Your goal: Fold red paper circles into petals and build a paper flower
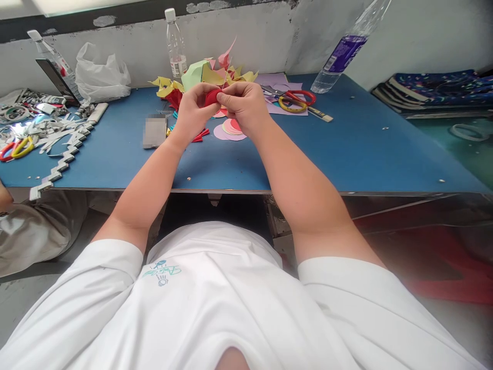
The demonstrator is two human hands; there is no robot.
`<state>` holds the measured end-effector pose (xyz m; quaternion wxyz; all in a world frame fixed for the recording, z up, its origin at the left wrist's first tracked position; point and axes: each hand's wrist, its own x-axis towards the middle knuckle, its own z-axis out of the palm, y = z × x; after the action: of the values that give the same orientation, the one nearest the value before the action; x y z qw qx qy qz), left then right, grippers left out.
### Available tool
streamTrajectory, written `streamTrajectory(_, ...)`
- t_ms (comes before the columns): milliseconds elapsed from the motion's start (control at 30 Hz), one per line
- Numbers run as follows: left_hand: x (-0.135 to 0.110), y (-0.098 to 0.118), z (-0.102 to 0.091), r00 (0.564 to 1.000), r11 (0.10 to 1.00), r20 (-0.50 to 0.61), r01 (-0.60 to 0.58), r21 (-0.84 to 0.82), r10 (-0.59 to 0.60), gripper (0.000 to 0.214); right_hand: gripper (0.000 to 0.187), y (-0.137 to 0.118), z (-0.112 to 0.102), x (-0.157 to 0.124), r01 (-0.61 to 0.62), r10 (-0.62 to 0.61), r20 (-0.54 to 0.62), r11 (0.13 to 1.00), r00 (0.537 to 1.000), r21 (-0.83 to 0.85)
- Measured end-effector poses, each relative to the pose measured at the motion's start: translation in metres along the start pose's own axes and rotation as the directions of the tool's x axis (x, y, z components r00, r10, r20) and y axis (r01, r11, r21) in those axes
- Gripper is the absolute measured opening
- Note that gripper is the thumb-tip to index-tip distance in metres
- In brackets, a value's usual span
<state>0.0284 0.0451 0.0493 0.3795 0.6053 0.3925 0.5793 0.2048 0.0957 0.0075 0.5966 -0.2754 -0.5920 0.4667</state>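
Above the far part of the blue table [231, 169], my left hand [195, 113] pinches a small piece of red paper [212, 97], which looks curved or folded. My right hand [246, 105] is closed on the right side of the same piece, thumb and fingers meeting at its edge. A thin pale strand [230, 64] rises from near the right fingertips; whether it is held I cannot tell. Just below the hands lies a stack of paper circles [231, 132], purple, yellowish and red. Small red pieces [201, 135] rest beside my left wrist.
Crumpled coloured paper [196, 76] sits behind the hands. Scissors [296, 101] and a brush [320, 114] lie right, near a tilted bottle [342, 54]. At left are a grey box [154, 132], a folded paper chain [61, 165], more scissors [18, 149], a plastic bag [102, 77].
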Motion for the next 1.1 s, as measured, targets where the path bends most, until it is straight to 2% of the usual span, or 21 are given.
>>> streamTrajectory(100, 0.003, -0.005, -0.001, 1.000, 1.000, 0.009, 0.014, -0.005, -0.014, 0.035, 0.062, 0.000, 0.002, 0.001, -0.014, 0.014, -0.028, 1.000, 1.000, -0.011)
streamTrajectory(167, 0.005, -0.009, -0.002, 1.000, 1.000, 0.018, 0.003, 0.009, -0.003, 0.034, 0.064, -0.001, 0.004, -0.001, -0.020, 0.020, -0.034, 1.000, 0.999, -0.004)
streamTrajectory(300, 0.006, -0.013, -0.002, 1.000, 1.000, 0.017, -0.002, -0.004, 0.002, 0.032, 0.052, -0.007, 0.005, -0.004, -0.012, 0.012, -0.016, 1.000, 1.000, 0.017)
streamTrajectory(467, 0.006, -0.012, -0.001, 1.000, 1.000, 0.026, -0.012, 0.008, 0.012, 0.033, 0.057, -0.007, 0.005, -0.005, -0.008, 0.008, -0.010, 1.000, 1.000, 0.028)
streamTrajectory(733, 0.003, -0.014, -0.005, 0.992, 0.997, 0.108, -0.056, -0.058, 0.062, 0.034, 0.032, -0.019, 0.003, -0.009, -0.014, 0.013, 0.016, 0.998, 1.000, 0.061)
streamTrajectory(867, 0.006, -0.017, -0.004, 0.998, 0.998, 0.058, -0.017, -0.058, 0.020, 0.034, 0.025, -0.028, 0.002, -0.013, -0.017, 0.015, 0.061, 0.999, 0.998, 0.044)
streamTrajectory(967, 0.008, -0.020, -0.003, 0.998, 0.997, 0.045, -0.047, -0.062, 0.050, 0.038, 0.019, -0.030, 0.002, -0.013, -0.017, 0.015, 0.068, 0.999, 0.998, 0.033)
streamTrajectory(1100, 0.008, -0.022, -0.004, 0.995, 0.994, 0.057, -0.075, -0.082, 0.080, 0.042, 0.024, -0.027, 0.002, -0.012, -0.012, 0.010, 0.056, 1.000, 0.998, 0.020)
